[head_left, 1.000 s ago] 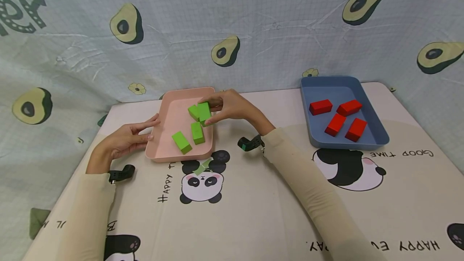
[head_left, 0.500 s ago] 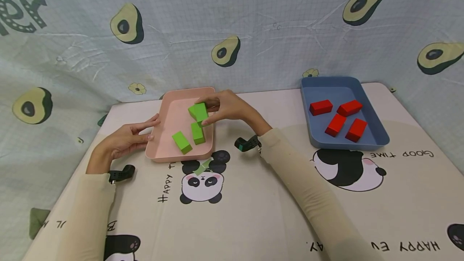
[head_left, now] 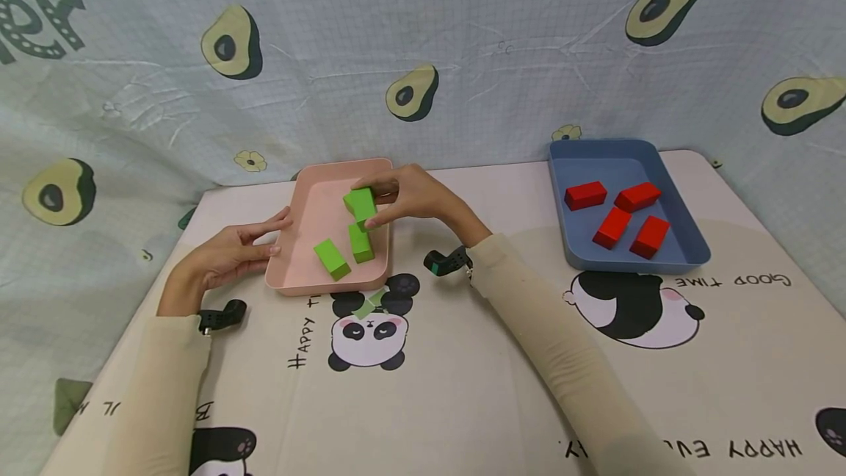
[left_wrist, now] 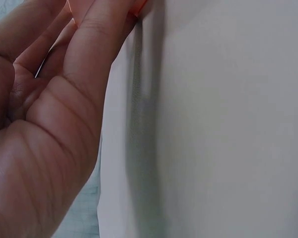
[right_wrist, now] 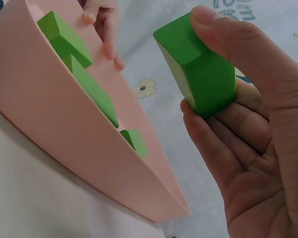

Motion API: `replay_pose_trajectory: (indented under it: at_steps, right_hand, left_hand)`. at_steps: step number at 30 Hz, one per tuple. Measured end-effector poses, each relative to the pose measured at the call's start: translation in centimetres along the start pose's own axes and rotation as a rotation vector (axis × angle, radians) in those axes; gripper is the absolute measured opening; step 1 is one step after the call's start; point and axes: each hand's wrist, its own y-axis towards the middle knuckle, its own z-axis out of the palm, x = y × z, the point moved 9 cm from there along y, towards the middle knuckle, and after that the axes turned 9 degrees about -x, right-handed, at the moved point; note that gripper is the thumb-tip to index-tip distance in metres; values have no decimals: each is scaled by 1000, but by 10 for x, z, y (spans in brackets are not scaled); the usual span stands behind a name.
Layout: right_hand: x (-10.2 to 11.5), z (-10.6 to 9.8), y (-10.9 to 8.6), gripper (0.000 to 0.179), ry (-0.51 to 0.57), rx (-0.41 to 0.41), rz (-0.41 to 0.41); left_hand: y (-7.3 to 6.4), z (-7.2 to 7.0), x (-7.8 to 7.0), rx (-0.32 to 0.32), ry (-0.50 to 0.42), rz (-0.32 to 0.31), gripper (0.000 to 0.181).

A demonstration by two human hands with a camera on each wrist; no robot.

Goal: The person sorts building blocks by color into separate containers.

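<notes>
At the left back of the table sits a shallow pink tray [head_left: 302, 222]. My right hand [head_left: 419, 195] pinches a green block [head_left: 363, 204] between thumb and fingers, over the tray's right side. The right wrist view shows this block [right_wrist: 201, 64] from close by, with the thumb at its upper end and fingertips below. Other green blocks lie inside the tray, one [head_left: 332, 259] near the front and another [head_left: 360, 244] beside it; one more is partly hidden behind the held block. My left hand [head_left: 231, 252] rests its fairly straight fingers and thumb on the tray's left rim.
A blue tray [head_left: 684, 241] holding several red blocks [head_left: 611, 228] stands at the right back. A patterned cloth covers the table [head_left: 463, 388], and an avocado-print sheet [head_left: 330, 57] hangs behind it. Both wrists wear black camera mounts.
My right hand has moved slightly left with the green block, which now overlaps more of the block behind it. My left hand, the trays and the red blocks are unmoved.
</notes>
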Motion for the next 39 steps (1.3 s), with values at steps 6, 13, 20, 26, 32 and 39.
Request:
replay_pose_trajectory:
  at_steps: [6, 13, 20, 26, 32, 39]
  right_hand:
    - [1, 3, 2, 66, -13, 8, -13]
    - [2, 6, 3, 65, -23, 19, -22]
    - [1, 7, 3, 66, -31, 19, -14]
    - [-1, 9, 5, 67, -33, 16, 6]
    - [-2, 12, 6, 68, -21, 16, 17]
    - [-1, 12, 8, 69, -29, 19, 21]
  left_hand:
    - [0, -1, 0, -9, 13, -8, 64]
    - [0, -1, 0, -5, 24, -3, 64]
    - [0, -1, 0, -5, 11, -8, 63]
    - [-1, -1, 0, -3, 6, -3, 63]
    - [-1, -3, 2, -15, 29, -4, 63]
    - [0, -2, 1, -1, 21, 14, 61]
